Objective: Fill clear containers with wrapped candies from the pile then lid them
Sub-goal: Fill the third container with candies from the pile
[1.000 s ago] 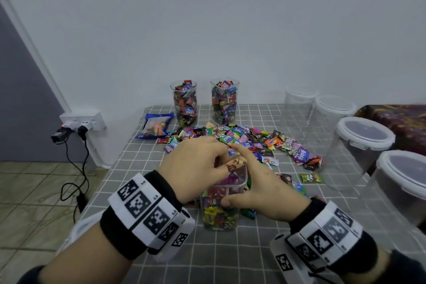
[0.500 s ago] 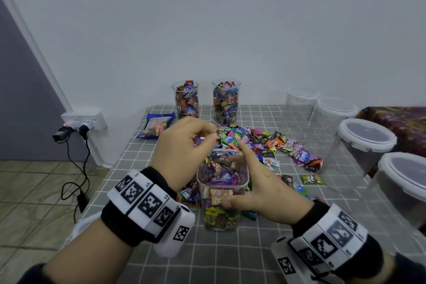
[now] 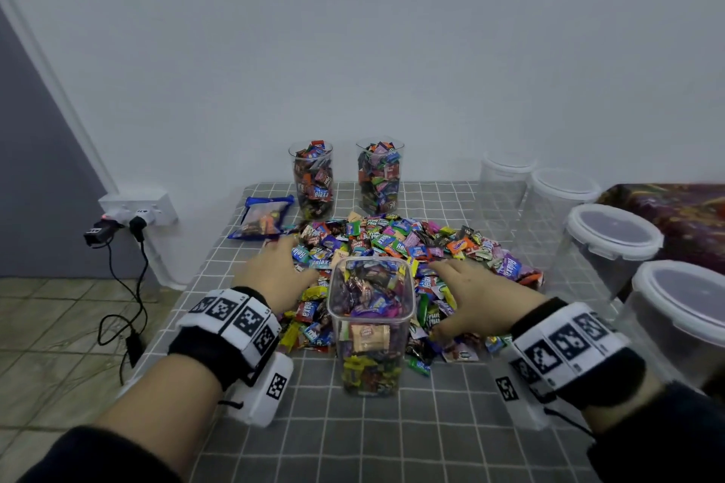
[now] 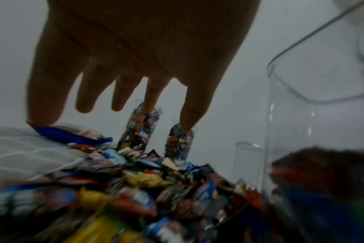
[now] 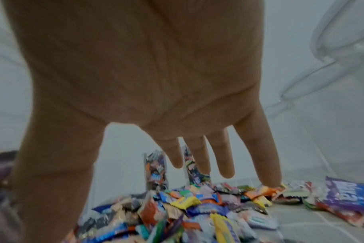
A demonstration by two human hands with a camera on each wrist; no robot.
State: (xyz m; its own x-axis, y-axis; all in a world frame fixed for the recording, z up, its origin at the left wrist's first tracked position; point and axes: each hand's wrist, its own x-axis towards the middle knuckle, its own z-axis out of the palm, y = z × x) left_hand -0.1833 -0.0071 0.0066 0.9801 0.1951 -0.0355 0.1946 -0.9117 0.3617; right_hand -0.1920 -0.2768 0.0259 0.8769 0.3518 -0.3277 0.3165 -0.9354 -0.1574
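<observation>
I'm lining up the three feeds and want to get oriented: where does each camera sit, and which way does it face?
Head: worn on the head, looks forward and down at the table; shows both hands and banded wrists.
Left wrist: under the left hand, looks along its spread fingers over the candy pile.
Right wrist: under the right hand, same direction.
Shared: both wrist views show the two filled jars at the wall.

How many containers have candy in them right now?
3. Two full ones stand at the back by the wall, left one and right one; the third stands nearest, between the hands. The lidded tubs at right look empty.
</observation>
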